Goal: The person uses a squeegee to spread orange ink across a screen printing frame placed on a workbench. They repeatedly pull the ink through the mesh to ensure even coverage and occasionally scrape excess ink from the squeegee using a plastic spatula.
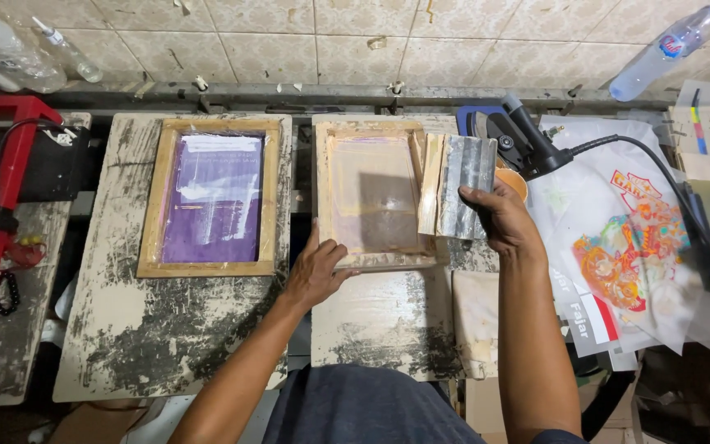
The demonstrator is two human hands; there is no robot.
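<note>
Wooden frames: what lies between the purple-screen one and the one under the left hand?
Head view: only a dark gap between their two paint-stained boards; nothing lies there.

Clear plastic bottle (669,48), blue cap, blue-red label, lying top right; two clear bottles (10,51) top left.

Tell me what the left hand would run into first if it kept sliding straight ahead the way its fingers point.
The left hand rests on the near rail of the wooden screen frame, pointing up and right. Going on, it would probably meet the frame's pale mesh first, though depth is unclear.
</note>
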